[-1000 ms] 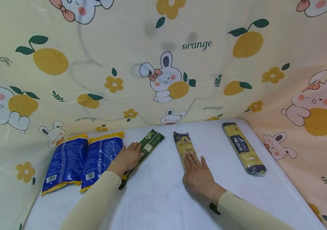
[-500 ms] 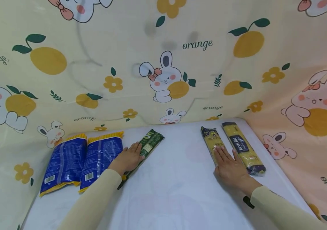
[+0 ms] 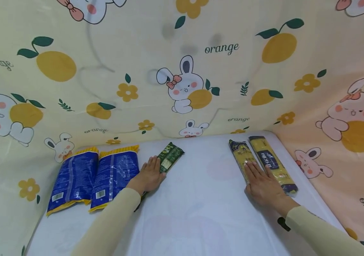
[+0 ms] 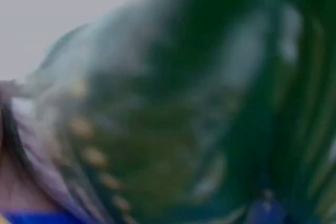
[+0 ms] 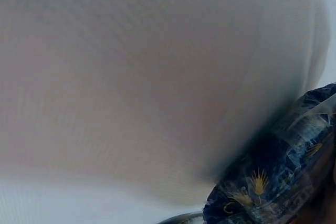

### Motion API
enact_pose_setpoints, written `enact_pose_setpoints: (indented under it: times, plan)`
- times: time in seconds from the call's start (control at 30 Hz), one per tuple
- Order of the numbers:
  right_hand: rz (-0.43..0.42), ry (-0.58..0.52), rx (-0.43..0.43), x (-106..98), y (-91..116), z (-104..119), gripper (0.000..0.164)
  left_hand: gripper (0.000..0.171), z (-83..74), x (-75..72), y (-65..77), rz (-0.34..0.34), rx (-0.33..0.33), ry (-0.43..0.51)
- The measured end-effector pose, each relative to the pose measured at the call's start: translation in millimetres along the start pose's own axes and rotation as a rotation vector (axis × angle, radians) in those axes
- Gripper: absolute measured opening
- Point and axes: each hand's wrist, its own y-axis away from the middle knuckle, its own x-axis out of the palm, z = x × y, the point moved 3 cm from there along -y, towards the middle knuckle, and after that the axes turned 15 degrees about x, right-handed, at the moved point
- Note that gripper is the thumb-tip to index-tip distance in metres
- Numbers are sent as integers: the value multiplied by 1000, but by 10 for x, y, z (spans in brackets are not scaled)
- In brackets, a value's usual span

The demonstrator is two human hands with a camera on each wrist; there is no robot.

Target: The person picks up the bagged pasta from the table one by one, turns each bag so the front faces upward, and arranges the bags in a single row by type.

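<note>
My left hand (image 3: 149,175) lies with straight fingers on a long slim green packet (image 3: 171,155), which slants away to the right. In the left wrist view the green wrapper (image 4: 173,114) fills most of the picture, shiny and blurred. Over on the right, my right hand (image 3: 263,185) rests flat, fingers extended, on a slim yellow pasta packet (image 3: 242,153) with a dark blue top; its lower part is hidden under the hand. Close along its right side lies a larger yellow pasta packet (image 3: 269,158) with a dark label. Gold wheat ears show on a dark blue packet end (image 5: 262,182) in the right wrist view.
Two big blue bags (image 3: 76,179) with yellow edges lie side by side at the left, the nearer one close to my left forearm. Everything lies on a white table (image 3: 194,220). A cloth (image 3: 130,49) printed with rabbits and oranges hangs behind and at both sides.
My right hand has slid the slim yellow pasta packet from mid-table rightward, up beside the larger one. My left hand has stayed on the green packet, almost unmoved.
</note>
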Motion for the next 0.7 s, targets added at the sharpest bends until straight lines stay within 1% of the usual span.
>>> enact_pose_setpoints:
  times: [0.13, 0.27, 0.3, 0.37, 0.47, 0.53, 0.6, 0.67, 0.7]
  plan:
    - [1, -6, -2, 11, -5, -24, 66, 80, -102, 51, -24, -21, -25, -1]
    - [21, -20, 2, 16, -30, -49, 66, 78, -240, 94, -67, -37, -48, 24]
    - [27, -24, 5, 17, -38, -50, 66, 78, -287, 98, -76, -40, -52, 31]
    - [43, -31, 18, 14, -35, -70, 67, 78, -395, 129, -141, -47, -50, 41]
    - [51, -37, 28, 8, -32, -87, 66, 77, -600, 143, -208, -41, -43, 46]
    - [49, -35, 29, 5, -33, -93, 66, 77, -735, 142, -250, -27, -28, 64]
    - [45, -31, 26, 4, -38, -93, 67, 77, -868, 120, -261, -12, -5, 85]
    - [43, -30, 18, 6, -40, -82, 67, 77, -931, 103, -255, 12, 42, 105]
    - [45, -32, 16, 8, -42, -75, 67, 75, -932, 94, -237, 19, 73, 109]
